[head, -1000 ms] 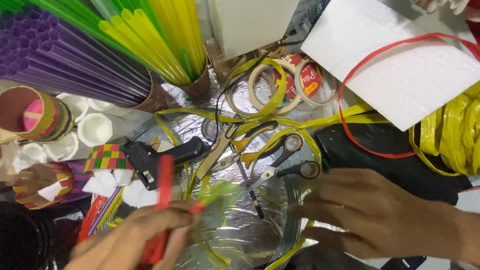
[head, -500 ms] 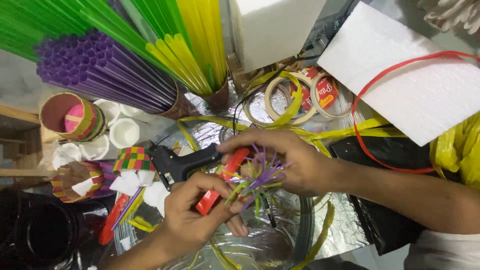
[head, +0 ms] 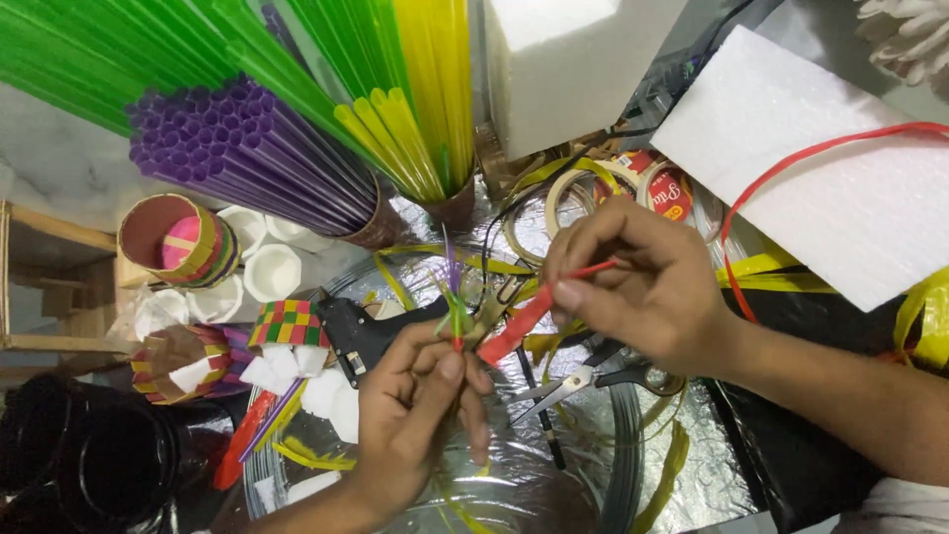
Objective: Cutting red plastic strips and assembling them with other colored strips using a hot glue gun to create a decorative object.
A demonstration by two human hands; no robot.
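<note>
My left hand pinches a small bundle of green and purple straw strips held upright above the foil-covered surface. My right hand holds one end of a red plastic strip that runs down to the base of the bundle, between thumb and forefinger. A black glue gun lies just left of my left hand. Scissors lie on the foil below my right hand.
Cups of purple straws, green straws and yellow straws stand at the back. White foam sheets, tape rolls, woven paper cups, white small cups, yellow ribbon and a black container surround the work area.
The spread purple and green strips are now gathered into a narrow upright bundle. My right hand let go of the bundle and pulled the red strip up and to the right.
</note>
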